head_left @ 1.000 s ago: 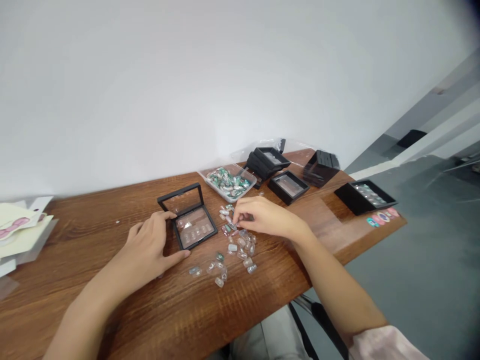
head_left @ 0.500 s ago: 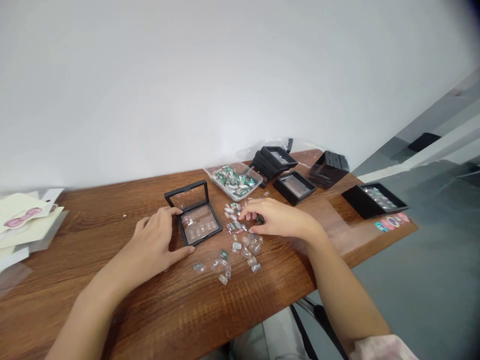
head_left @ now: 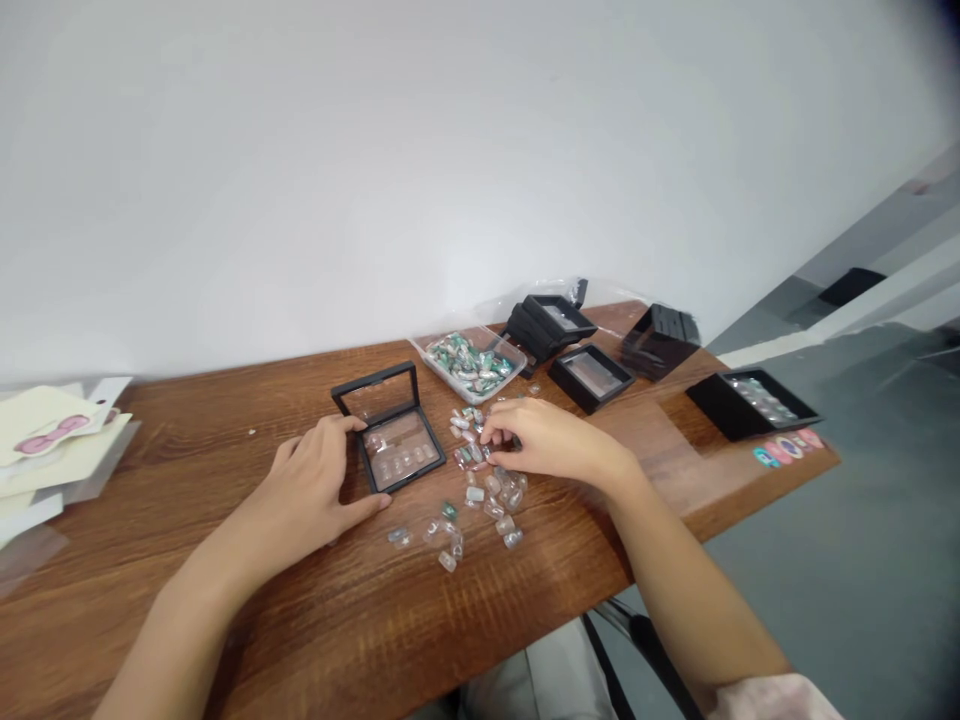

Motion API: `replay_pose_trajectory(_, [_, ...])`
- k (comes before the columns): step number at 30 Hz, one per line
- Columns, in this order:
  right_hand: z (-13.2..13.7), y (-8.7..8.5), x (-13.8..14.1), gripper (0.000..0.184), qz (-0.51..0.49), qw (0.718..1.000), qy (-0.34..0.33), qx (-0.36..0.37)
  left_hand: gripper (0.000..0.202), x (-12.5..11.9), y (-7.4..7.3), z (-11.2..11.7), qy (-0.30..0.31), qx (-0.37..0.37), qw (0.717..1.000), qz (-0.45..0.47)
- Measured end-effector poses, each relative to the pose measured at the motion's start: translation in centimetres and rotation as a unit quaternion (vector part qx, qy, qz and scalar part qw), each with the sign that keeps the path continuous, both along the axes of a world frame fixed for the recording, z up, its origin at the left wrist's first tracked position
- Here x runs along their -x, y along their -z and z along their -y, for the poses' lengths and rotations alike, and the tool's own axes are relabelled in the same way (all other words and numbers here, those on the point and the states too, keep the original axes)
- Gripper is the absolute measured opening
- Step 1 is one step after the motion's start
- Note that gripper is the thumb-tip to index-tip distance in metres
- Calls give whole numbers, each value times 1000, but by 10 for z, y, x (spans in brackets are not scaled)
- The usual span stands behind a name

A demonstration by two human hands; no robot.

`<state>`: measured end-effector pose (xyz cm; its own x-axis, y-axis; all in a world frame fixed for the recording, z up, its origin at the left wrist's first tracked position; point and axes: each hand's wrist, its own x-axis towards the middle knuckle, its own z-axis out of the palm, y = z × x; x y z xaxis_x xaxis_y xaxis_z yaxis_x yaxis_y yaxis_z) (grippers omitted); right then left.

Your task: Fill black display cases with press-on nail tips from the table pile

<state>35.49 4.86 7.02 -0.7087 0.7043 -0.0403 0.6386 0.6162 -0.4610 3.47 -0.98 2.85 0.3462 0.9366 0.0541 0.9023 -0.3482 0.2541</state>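
Right fingertips (head_left: 491,437) curl closed among loose press-on nails (head_left: 474,494), grip unclear. Open left hand (head_left: 307,490) braces a black case (head_left: 375,376) at nine o'clock.

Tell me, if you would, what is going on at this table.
A person at a wooden table has their right hand in a loose pile of small glossy false nails. Their left hand rests against an open black display box with nails set inside. A plastic tray of more nails stands behind.

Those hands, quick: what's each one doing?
Left hand: open, resting on the edge of a black display box.
Right hand: curled over loose press-on nails; cannot tell if it holds one.
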Motion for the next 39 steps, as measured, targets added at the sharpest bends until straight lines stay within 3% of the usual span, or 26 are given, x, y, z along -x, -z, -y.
replay_pose_trajectory(12, [4,-8,2,9,-137,990,13,-35,68,-3,-6,1,-6,21,1000,8])
replay_pose_trajectory(20, [-2,-7,0,11,-230,968,82,-64,67,-4,-8,2,-7,20,1000,17])
replay_pose_trajectory(24, [-12,-6,2,15,-255,951,155,-78,65,-7,-11,3,-11,18,1000,17])
replay_pose_trajectory(28, [-37,-16,19,20,-123,957,225,-136,66,-9,-15,3,-11,21,999,28])
replay_pose_trajectory(32, [-75,-26,55,26,-25,962,240,-128,71,-10,-18,4,-9,29,999,32])
replay_pose_trajectory(35, [-101,-23,85,36,57,963,245,-98,71,-10,-21,4,-11,38,999,33])
replay_pose_trajectory(39, [-118,-9,112,34,132,953,259,-81,71,-11,-24,5,-12,46,998,29])
